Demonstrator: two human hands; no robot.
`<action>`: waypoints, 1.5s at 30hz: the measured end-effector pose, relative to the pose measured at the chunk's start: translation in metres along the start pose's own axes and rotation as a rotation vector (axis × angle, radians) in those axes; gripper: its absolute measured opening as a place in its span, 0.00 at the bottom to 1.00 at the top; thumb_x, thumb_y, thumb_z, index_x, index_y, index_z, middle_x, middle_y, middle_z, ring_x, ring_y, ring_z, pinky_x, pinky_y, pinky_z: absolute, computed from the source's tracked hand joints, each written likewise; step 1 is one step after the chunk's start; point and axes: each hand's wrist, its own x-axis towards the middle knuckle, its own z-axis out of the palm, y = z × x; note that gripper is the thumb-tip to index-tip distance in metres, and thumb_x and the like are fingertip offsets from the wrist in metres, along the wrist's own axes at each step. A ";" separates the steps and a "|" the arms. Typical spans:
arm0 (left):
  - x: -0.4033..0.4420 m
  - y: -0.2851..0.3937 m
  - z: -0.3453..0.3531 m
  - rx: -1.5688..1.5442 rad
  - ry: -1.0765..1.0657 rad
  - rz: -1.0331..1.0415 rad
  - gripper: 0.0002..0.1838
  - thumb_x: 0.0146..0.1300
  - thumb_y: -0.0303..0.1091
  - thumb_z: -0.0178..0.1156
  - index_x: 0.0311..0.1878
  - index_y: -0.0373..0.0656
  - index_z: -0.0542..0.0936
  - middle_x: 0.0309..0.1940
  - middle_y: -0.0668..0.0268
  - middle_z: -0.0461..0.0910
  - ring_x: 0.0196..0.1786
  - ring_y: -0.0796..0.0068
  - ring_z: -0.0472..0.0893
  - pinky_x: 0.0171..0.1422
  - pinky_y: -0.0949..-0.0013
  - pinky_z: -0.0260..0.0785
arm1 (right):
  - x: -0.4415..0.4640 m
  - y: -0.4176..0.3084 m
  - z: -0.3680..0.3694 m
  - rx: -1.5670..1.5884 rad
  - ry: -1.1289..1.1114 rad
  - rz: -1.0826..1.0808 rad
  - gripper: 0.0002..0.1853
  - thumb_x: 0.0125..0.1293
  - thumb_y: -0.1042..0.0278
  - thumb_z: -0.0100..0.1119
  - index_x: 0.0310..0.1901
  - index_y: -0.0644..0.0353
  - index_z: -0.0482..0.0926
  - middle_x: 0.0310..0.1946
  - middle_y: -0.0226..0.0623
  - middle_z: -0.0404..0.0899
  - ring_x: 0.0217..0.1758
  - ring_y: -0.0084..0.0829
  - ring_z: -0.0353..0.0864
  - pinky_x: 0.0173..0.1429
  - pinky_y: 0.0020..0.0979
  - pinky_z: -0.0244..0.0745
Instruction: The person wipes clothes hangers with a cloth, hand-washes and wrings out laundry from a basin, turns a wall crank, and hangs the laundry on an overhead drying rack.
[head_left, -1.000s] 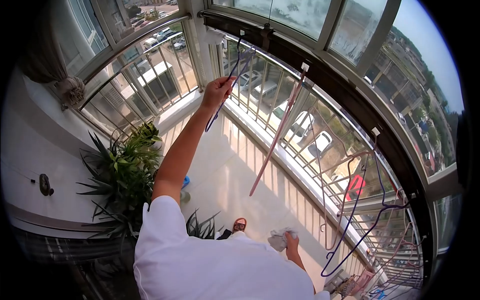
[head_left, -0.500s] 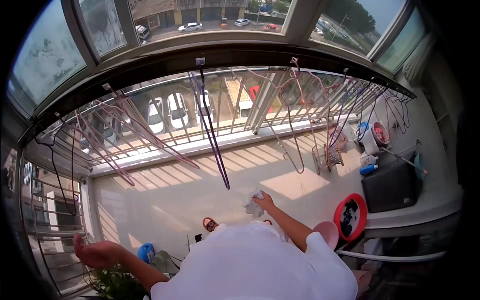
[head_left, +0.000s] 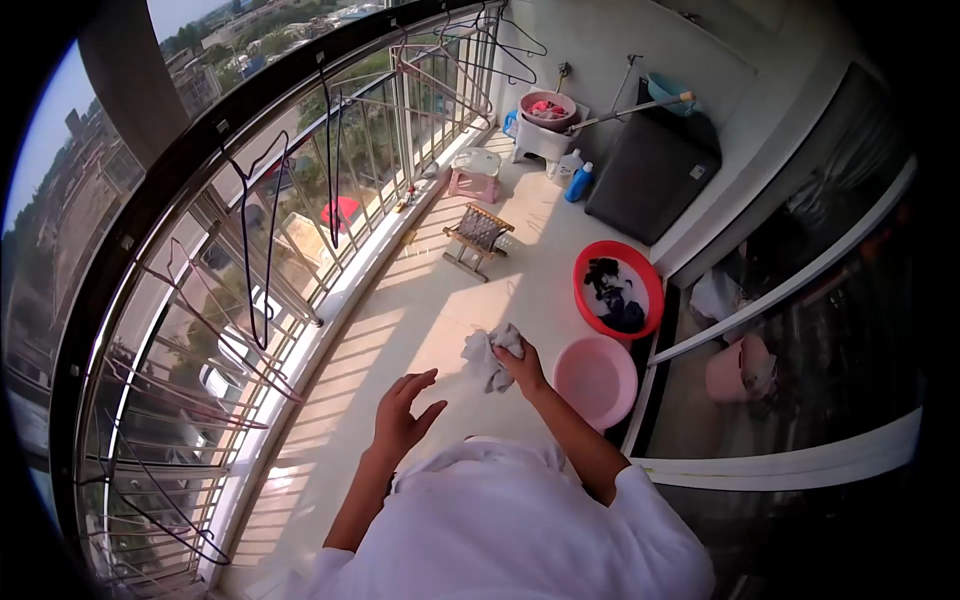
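Head view: single, wide, looking forward and steeply down
White cloth shirt (head_left: pixel 530 530): closest, along the bottom edge
Bare left hand (head_left: pixel 403 418), bare right hand (head_left: pixel 522 368): slightly farther
Pale glossy floor (head_left: pixel 540 290): seen lengthwise
Plain pale-grey wall (head_left: pixel 590 45): faced, at the top

Left of the red basin (head_left: pixel 582 295), the right hand (head_left: pixel 522 366) is hiding part of the crumpled cloth (head_left: pixel 484 362), while inside that basin dark fabric (head_left: pixel 613 296) is blurring into 1 tangle, beyond it red items (head_left: pixel 546 108) in the pink tub (head_left: pixel 558 122) are showing too small to identify, and right of it reflecting glass (head_left: pixel 830 400) is blurring the pink bucket (head_left: pixel 730 376).
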 end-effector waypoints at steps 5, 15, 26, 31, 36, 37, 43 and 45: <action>0.109 -0.022 0.114 -0.223 -0.230 -0.241 0.46 0.49 0.37 0.72 0.70 0.49 0.58 0.59 0.56 0.69 0.61 0.58 0.71 0.58 0.62 0.70 | 0.028 -0.062 -0.048 0.267 -0.016 0.101 0.21 0.65 0.59 0.59 0.55 0.63 0.72 0.47 0.33 0.77 0.50 0.23 0.75 0.53 0.25 0.71; 0.300 -0.086 0.231 -1.211 -0.262 -0.659 0.18 0.58 0.20 0.54 0.54 0.38 0.70 0.45 0.66 0.77 0.50 0.74 0.76 0.54 0.69 0.69 | 0.199 -0.047 -0.161 0.135 0.014 0.125 0.29 0.63 0.53 0.60 0.62 0.58 0.66 0.51 0.32 0.73 0.51 0.24 0.74 0.52 0.29 0.73; 0.605 -0.099 0.326 -0.975 -0.414 -0.436 0.08 0.62 0.25 0.59 0.45 0.37 0.75 0.44 0.61 0.80 0.48 0.71 0.79 0.54 0.68 0.72 | 0.440 -0.175 -0.350 0.197 0.328 -0.112 0.23 0.60 0.70 0.63 0.56 0.65 0.71 0.50 0.34 0.75 0.51 0.25 0.74 0.56 0.27 0.69; 0.705 -0.127 0.373 -0.856 -0.345 -0.518 0.07 0.65 0.32 0.58 0.38 0.37 0.76 0.36 0.63 0.82 0.40 0.75 0.81 0.47 0.73 0.71 | 0.585 -0.313 -0.453 -0.325 0.358 -0.402 0.22 0.59 0.68 0.64 0.54 0.65 0.72 0.46 0.35 0.78 0.50 0.25 0.75 0.56 0.28 0.69; 0.811 -0.154 0.445 -0.770 -0.242 -0.548 0.10 0.67 0.35 0.56 0.35 0.37 0.77 0.33 0.64 0.83 0.36 0.77 0.80 0.44 0.74 0.71 | 0.791 -0.441 -0.553 -0.765 0.324 -0.721 0.19 0.56 0.67 0.65 0.48 0.64 0.74 0.38 0.42 0.81 0.42 0.35 0.80 0.49 0.29 0.72; 0.836 -0.162 0.460 -0.745 -0.214 -0.568 0.11 0.67 0.35 0.56 0.35 0.37 0.77 0.33 0.64 0.83 0.36 0.78 0.80 0.44 0.74 0.71 | 0.844 -0.459 -0.584 -0.872 0.292 -0.735 0.19 0.55 0.65 0.65 0.46 0.63 0.74 0.37 0.44 0.80 0.41 0.39 0.80 0.47 0.32 0.73; 0.938 -0.189 0.518 -0.706 -0.073 -0.583 0.08 0.66 0.30 0.56 0.36 0.33 0.78 0.31 0.63 0.82 0.35 0.78 0.80 0.42 0.76 0.72 | 1.048 -0.492 -0.741 -1.578 0.246 -0.395 0.18 0.55 0.62 0.63 0.45 0.58 0.73 0.41 0.43 0.80 0.44 0.48 0.78 0.44 0.44 0.72; 0.956 -0.196 0.525 -0.627 -0.012 -0.621 0.08 0.66 0.30 0.56 0.37 0.32 0.78 0.30 0.63 0.82 0.35 0.78 0.81 0.41 0.75 0.73 | 1.097 -0.466 -0.817 -1.590 0.219 -0.325 0.21 0.55 0.62 0.64 0.49 0.59 0.72 0.45 0.47 0.77 0.49 0.49 0.76 0.49 0.45 0.72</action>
